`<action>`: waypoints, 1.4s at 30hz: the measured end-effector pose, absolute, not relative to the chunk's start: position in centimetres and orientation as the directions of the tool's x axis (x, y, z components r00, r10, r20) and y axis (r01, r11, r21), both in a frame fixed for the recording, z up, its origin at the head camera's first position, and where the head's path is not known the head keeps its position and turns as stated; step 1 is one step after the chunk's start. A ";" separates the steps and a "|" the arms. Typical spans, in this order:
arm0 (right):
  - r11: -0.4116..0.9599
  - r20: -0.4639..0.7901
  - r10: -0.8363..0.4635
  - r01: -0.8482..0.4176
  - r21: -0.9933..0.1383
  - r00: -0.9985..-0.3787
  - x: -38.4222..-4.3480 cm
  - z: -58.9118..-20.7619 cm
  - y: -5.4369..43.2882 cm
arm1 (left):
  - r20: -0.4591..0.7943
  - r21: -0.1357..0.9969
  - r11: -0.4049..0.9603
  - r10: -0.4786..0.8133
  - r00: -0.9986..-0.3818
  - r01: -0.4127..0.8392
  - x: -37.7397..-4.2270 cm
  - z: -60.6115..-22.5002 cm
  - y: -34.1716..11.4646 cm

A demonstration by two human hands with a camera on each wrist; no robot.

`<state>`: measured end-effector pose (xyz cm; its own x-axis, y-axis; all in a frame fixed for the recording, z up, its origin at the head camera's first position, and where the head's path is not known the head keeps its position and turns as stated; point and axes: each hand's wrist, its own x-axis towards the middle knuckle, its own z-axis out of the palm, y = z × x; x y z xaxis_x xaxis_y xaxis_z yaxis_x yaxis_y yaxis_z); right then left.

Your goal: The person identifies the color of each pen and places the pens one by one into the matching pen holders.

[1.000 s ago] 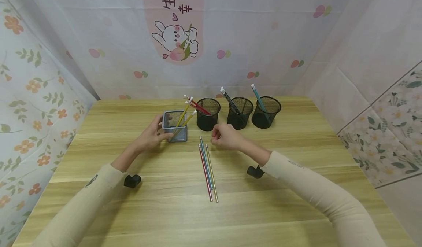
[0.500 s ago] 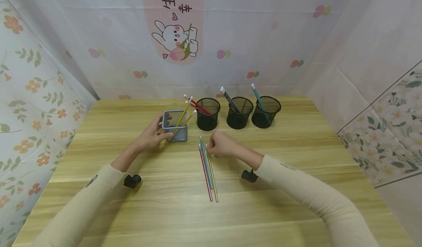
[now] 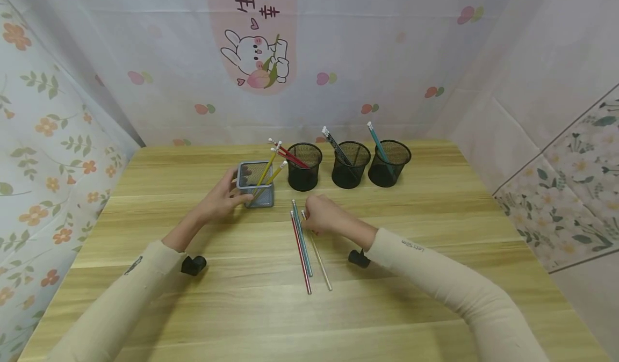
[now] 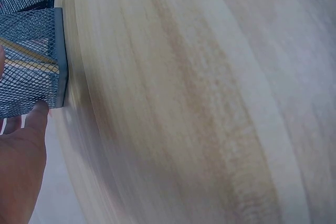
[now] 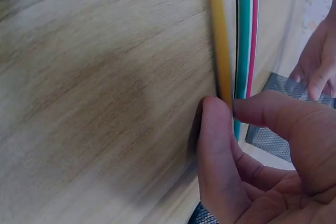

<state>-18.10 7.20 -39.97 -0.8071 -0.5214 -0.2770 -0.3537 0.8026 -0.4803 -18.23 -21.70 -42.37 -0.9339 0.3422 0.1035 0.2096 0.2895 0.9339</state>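
My left hand (image 3: 220, 200) grips the sides of a square grey mesh pencil holder (image 3: 265, 198), which stands on the table with yellow pencils (image 3: 269, 167) leaning in it. In the left wrist view, fingers are against the mesh holder (image 4: 26, 85). My right hand (image 3: 328, 216) pinches a yellow pencil (image 3: 321, 260) near its eraser end. Between thumb and forefinger, the right wrist view shows the yellow pencil (image 5: 220, 40). Just left of it lie a teal pencil (image 3: 303, 244) and a red pencil (image 3: 300, 254). The hand covers part of the yellow pencil's upper end.
Along the back stand three round black mesh cups: the left cup (image 3: 303, 179) has red pencils, the middle cup (image 3: 345, 178) black ones, the right cup (image 3: 383, 175) teal. A patterned curtain (image 3: 169, 56) hangs behind the wooden table (image 3: 232, 308).
My right hand has moved left and down onto the yellow pencil and now pinches it. The pencil's near end has swung right, away from the others. The left hand stays on the holder.
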 end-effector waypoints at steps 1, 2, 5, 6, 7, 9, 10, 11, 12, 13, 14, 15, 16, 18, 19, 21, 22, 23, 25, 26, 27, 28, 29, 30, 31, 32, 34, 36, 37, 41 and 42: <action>0.805 -0.275 -0.519 -0.355 -0.476 -0.809 -18.1 -40.0 7.2 | 0.104 0.933 0.291 0.342 -0.934 0.210 -18.2 -42.4 -21.7; 0.807 -0.277 -0.515 -0.351 -0.475 -0.811 -18.1 -40.0 7.2 | 0.104 0.933 0.293 0.342 -0.934 0.211 -18.2 -42.4 -21.7; 0.805 -0.272 -0.515 -0.349 -0.481 -0.813 -18.0 -39.9 7.2 | 0.099 0.931 0.301 0.340 -0.935 0.208 -18.3 -42.3 -21.6; 0.804 -0.271 -0.515 -0.348 -0.482 -0.813 -18.0 -39.9 7.2 | 0.097 0.930 0.304 0.340 -0.935 0.207 -18.3 -42.2 -21.6; 0.803 -0.270 -0.515 -0.349 -0.483 -0.814 -18.0 -39.8 7.2 | 0.094 0.929 0.307 0.340 -0.936 0.205 -18.3 -42.2 -21.6; 0.802 -0.270 -0.515 -0.345 -0.487 -0.814 -18.0 -39.8 7.3 | 0.089 0.929 0.311 0.340 -0.936 0.201 -18.3 -42.2 -21.6; 0.801 -0.273 -0.514 -0.341 -0.491 -0.813 -18.0 -39.8 7.3 | 0.086 0.929 0.311 0.341 -0.936 0.199 -18.4 -42.2 -21.6; 0.801 -0.275 -0.513 -0.338 -0.494 -0.813 -18.1 -39.8 7.4 | 0.084 0.930 0.311 0.342 -0.936 0.197 -18.4 -42.2 -21.6; 0.802 -0.278 -0.511 -0.335 -0.495 -0.813 -18.1 -39.8 7.4 | 0.084 0.931 0.309 0.342 -0.936 0.196 -18.4 -42.2 -21.6; 0.800 -0.279 -0.512 -0.333 -0.499 -0.813 -18.1 -39.9 7.5 | 0.082 0.931 0.308 0.341 -0.936 0.194 -18.4 -42.2 -21.6; 0.798 -0.279 -0.513 -0.331 -0.503 -0.812 -18.1 -39.9 7.5 | 0.082 0.931 0.309 0.340 -0.937 0.193 -18.4 -42.2 -21.6; 0.797 -0.281 -0.513 -0.328 -0.508 -0.811 -18.1 -39.9 7.6 | 0.083 0.932 0.307 0.341 -0.936 0.194 -18.4 -42.3 -21.6; 0.795 -0.284 -0.514 -0.325 -0.512 -0.810 -18.1 -40.0 7.6 | 0.085 0.933 0.301 0.343 -0.936 0.196 -18.4 -42.3 -21.6; 0.791 -0.288 -0.513 -0.315 -0.525 -0.809 -18.2 -40.0 7.7 | 0.089 0.934 0.296 0.344 -0.935 0.198 -18.4 -42.2 -21.6; 0.789 -0.291 -0.513 -0.310 -0.531 -0.808 -18.2 -40.1 7.7 | 0.090 0.935 0.294 0.344 -0.935 0.198 -18.4 -42.2 -21.6; 0.785 -0.299 -0.512 -0.298 -0.543 -0.805 -18.3 -40.1 7.8 | 0.094 0.937 0.287 0.346 -0.933 0.201 -18.4 -42.2 -21.6; 0.784 -0.301 -0.513 -0.296 -0.546 -0.804 -18.4 -40.1 7.8 | 0.092 0.938 0.285 0.345 -0.934 0.198 -18.4 -42.2 -21.6; 0.782 -0.304 -0.513 -0.292 -0.551 -0.802 -18.4 -40.1 7.8 | 0.092 0.939 0.283 0.344 -0.934 0.197 -18.3 -42.2 -21.6; 0.781 -0.311 -0.516 -0.288 -0.555 -0.798 -18.4 -40.0 7.8 | 0.093 0.940 0.280 0.345 -0.934 0.197 -18.4 -42.3 -21.6; 0.779 -0.314 -0.516 -0.285 -0.558 -0.797 -18.4 -40.0 7.9 | 0.096 0.940 0.278 0.347 -0.933 0.199 -18.4 -42.3 -21.6; 0.779 -0.317 -0.516 -0.282 -0.560 -0.796 -18.4 -40.0 7.9 | 0.096 0.940 0.277 0.347 -0.933 0.200 -18.4 -42.4 -21.6; 0.778 -0.320 -0.517 -0.281 -0.562 -0.794 -18.4 -40.0 7.9 | 0.094 0.940 0.278 0.346 -0.934 0.198 -18.4 -42.4 -21.6; 0.778 -0.324 -0.517 -0.278 -0.563 -0.792 -18.5 -40.0 8.0 | 0.093 0.940 0.278 0.345 -0.934 0.197 -18.4 -42.4 -21.7; 0.776 -0.324 -0.520 -0.279 -0.565 -0.790 -18.5 -40.0 8.0 | 0.087 0.940 0.283 0.343 -0.935 0.191 -18.4 -42.4 -21.7; 0.773 -0.325 -0.526 -0.282 -0.568 -0.786 -18.6 -40.0 8.1 | 0.083 0.941 0.284 0.341 -0.936 0.186 -18.4 -42.4 -21.7; 0.770 -0.327 -0.532 -0.286 -0.570 -0.781 -18.6 -39.9 8.2 | 0.080 0.941 0.284 0.341 -0.937 0.184 -18.4 -42.4 -21.7; 0.759 -0.323 -0.551 -0.302 -0.577 -0.769 -18.8 -39.6 8.5 | 0.074 0.941 0.288 0.338 -0.938 0.178 -18.3 -42.3 -21.7; 0.740 -0.300 -0.577 -0.332 -0.584 -0.759 -19.0 -39.1 8.8 | 0.071 0.941 0.290 0.338 -0.938 0.176 -18.3 -42.3 -21.7; 0.729 -0.292 -0.590 -0.341 -0.593 -0.753 -19.2 -38.8 9.0 | 0.072 0.941 0.290 0.338 -0.938 0.177 -18.3 -42.3 -21.7; 0.693 -0.215 -0.611 -0.382 -0.612 -0.762 -19.7 -37.3 9.6 | 0.068 0.940 0.293 0.337 -0.939 0.174 -18.4 -42.4 -21.8; 0.688 -0.205 -0.606 -0.379 -0.619 -0.768 -19.8 -36.9 9.8 | 0.067 0.940 0.294 0.337 -0.939 0.173 -18.4 -42.4 -21.8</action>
